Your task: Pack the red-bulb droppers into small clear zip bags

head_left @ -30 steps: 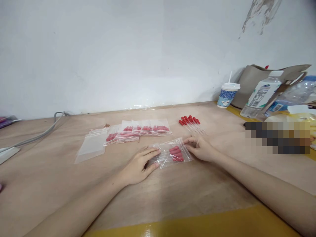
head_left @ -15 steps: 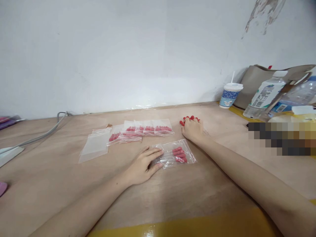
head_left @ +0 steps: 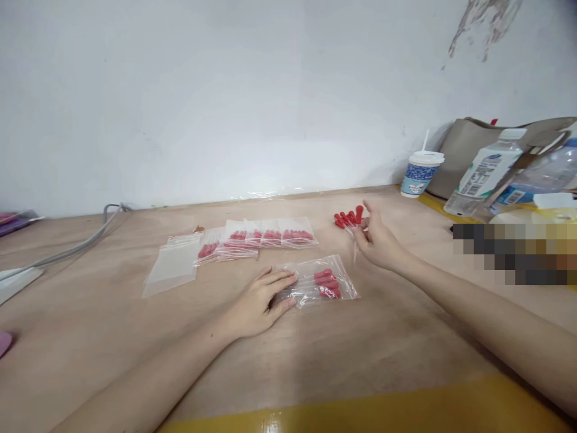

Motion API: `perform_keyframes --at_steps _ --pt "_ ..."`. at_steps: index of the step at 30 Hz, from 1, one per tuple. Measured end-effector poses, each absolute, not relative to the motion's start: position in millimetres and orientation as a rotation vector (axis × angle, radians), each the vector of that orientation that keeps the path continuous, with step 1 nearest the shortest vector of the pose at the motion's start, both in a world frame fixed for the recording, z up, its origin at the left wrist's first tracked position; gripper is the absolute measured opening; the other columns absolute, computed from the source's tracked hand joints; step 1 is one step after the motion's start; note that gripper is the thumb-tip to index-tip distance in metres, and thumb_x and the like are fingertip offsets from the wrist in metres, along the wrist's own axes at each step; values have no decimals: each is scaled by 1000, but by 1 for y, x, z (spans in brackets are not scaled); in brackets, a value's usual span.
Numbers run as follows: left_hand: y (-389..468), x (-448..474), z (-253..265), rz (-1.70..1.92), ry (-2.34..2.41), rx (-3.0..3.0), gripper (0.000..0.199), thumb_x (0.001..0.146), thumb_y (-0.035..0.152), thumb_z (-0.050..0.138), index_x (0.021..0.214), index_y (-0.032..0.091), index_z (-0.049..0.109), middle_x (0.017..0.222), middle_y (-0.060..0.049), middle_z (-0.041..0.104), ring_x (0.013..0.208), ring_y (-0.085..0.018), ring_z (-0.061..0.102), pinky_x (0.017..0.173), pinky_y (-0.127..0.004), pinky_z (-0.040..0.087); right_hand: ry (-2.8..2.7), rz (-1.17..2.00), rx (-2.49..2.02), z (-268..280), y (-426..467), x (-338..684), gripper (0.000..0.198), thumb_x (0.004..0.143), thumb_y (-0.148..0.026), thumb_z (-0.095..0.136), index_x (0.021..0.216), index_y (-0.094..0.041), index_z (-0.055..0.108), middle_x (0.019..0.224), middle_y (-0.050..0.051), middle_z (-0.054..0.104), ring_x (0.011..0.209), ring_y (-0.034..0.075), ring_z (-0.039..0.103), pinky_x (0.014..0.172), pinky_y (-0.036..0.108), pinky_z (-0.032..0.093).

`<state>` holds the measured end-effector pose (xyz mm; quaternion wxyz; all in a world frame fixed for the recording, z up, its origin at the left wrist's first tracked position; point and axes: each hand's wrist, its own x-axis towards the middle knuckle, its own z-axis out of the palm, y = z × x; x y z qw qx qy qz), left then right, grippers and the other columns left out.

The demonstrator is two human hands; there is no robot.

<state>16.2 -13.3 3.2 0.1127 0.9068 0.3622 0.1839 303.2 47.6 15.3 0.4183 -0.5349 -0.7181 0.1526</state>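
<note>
My left hand (head_left: 259, 304) lies flat with its fingers spread over the left end of a clear zip bag (head_left: 347, 282). Red-bulbed droppers (head_left: 327, 281) with thin clear stems are inside that bag. To the right, my right hand (head_left: 381, 240) pinches a dropper (head_left: 359, 214) by its clear stem, red bulb pointing up and away. Close beside its fingertips several more droppers (head_left: 343, 220) lie in a row on the tabletop. Behind the left hand, filled bags (head_left: 270, 234) overlap in a line, and flat bags without droppers (head_left: 174, 261) lie stacked to their left.
Along the right side stand a blue paper cup (head_left: 420, 174) with a straw, a plastic bottle (head_left: 484, 171) and a grey-beige bag (head_left: 451, 150). A grey cable (head_left: 92, 240) crosses the left side. The white wall (head_left: 270, 96) bounds the table at the back.
My right hand has drawn back to the right from the loose droppers and turned, now pinching one. The droppers it covered show. My left hand stays on the bag.
</note>
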Motion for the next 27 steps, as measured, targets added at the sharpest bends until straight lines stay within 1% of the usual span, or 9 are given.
perform_keyframes --at_steps 2,4,7,10,13,16,18,21,27 --pt "-13 16 4 548 1063 2656 40 90 34 46 128 23 47 130 -7 50 123 -22 43 107 -47 27 -1622 591 -1272 10 40 309 70 82 -37 44 137 -22 2 96 9 54 55 15 56 56 34 49" --pt "-14 16 4 557 1060 2651 40 90 34 47 129 23 47 130 -7 50 123 -22 43 107 -47 27 -1452 722 -1221 1 35 311 71 79 -39 49 133 -24 5 94 6 53 53 13 56 55 33 52" --pt "-13 16 4 560 1051 2645 41 90 33 47 129 24 46 131 -7 50 122 -22 43 107 -48 27 -1260 834 -1206 -10 33 306 66 76 -39 55 125 -25 13 84 3 52 59 15 60 62 35 55" --pt "-13 15 4 567 1055 2637 41 89 34 48 129 24 46 130 -7 50 122 -23 44 106 -48 27 -1174 975 -1153 -17 31 297 51 77 -40 54 114 -28 21 79 0 52 64 16 63 67 37 55" --pt "-13 15 4 588 1047 2634 40 89 33 48 128 24 47 129 -7 51 121 -23 45 106 -49 28 -1236 1151 -1065 -19 27 293 32 81 -47 45 104 -27 32 80 1 56 69 17 64 70 38 54" --pt "-13 15 3 593 1041 2637 40 89 33 49 128 24 47 129 -7 51 121 -23 45 106 -49 28 -1395 1226 -1042 -16 24 303 31 77 -49 52 93 -23 47 84 3 61 76 17 64 74 36 51" --pt "-13 15 3 590 1040 2641 41 89 33 49 128 24 47 130 -8 50 121 -23 45 106 -49 28 -1603 1182 -1109 -11 24 316 33 73 -48 59 89 -20 56 84 4 63 77 17 61 74 35 49" --pt "-13 16 3 576 1045 2642 41 89 33 48 129 23 46 131 -8 49 122 -23 44 106 -48 27 -1997 904 -1194 -5 25 332 31 74 -45 59 93 -21 65 86 4 64 78 18 57 75 36 45" --pt "-13 16 4 566 1055 2641 41 89 33 48 129 24 46 130 -7 50 121 -23 45 106 -49 27 -2269 323 -1221 -3 28 328 24 80 -37 54 99 -29 67 90 4 63 89 22 53 88 45 33"
